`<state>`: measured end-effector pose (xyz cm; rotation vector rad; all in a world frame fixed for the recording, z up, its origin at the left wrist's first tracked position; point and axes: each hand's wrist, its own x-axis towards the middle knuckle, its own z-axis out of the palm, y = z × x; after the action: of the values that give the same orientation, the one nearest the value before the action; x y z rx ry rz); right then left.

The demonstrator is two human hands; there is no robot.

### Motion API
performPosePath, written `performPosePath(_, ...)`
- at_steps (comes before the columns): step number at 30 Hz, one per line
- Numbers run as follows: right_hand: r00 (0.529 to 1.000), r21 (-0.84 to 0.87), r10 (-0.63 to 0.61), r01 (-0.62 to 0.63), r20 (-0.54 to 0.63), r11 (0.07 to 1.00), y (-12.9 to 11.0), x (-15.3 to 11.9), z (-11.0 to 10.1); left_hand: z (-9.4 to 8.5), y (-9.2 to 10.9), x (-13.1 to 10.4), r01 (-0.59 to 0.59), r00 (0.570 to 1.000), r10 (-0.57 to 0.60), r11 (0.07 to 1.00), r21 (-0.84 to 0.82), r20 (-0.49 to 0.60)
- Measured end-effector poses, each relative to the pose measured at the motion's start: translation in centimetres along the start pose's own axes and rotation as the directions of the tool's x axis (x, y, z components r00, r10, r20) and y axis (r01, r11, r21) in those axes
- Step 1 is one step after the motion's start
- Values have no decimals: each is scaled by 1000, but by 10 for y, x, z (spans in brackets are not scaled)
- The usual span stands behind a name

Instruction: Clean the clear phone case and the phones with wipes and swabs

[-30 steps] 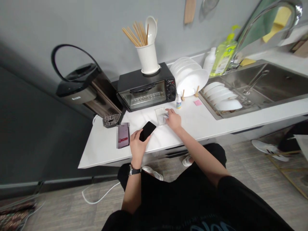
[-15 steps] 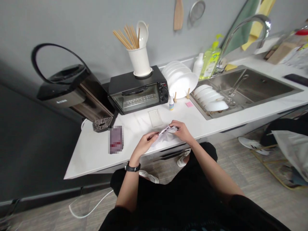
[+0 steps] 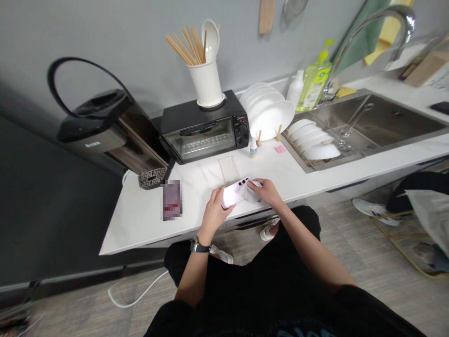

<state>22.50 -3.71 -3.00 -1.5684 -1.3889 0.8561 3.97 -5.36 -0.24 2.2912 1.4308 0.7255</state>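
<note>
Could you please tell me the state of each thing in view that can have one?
Phone: in the left hand, camera side up
Pale cloth: crumpled, in the right hand, against the phone
Clear case: lying flat on the counter
Other phone: lying on the counter, pixelated
Toaster oven: door shut
Large plates: standing on edge
Small bottle: upright
Soap bottle: upright

First phone in the left fingers, second phone left of them: two! One pale cloth in the right fingers, one clear case just beyond, one oven past that; and off rightward from the fingers, small bottle, white bottle, green bottle: three!
</note>
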Motion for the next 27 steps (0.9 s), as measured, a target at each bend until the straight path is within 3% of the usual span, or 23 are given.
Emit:
performPosePath(3,998,-80,-43,39,-52,996,4,2,-5,1,-6,3,-53,998,52,998,30,31)
performPosePath(10,952,-180,-100,48,-291,983,7,-4,-11,1,-10,7,-80,996,78,995,64,33)
performPosePath(12,957,-217,-131,74,-260,973,0,-14,-6,1,-11,7,-91,995,88,994,68,39)
performPosePath(15,967,-314,-234,192,-100,930,-16,-35,9,0,-13,8,-101,994,98,992,76,49)
performPosePath(19,926,-508,-348,371,145,777,-28,-57,24,0,-15,7,-101,994,97,992,80,54)
performPosePath(22,920,-613,-359,375,156,695,-25,-58,22,1,-18,7,-90,995,86,992,85,45)
performPosePath(27,919,-651,-375,358,120,669,-26,-41,26,3,-23,8,-85,996,83,994,68,39)
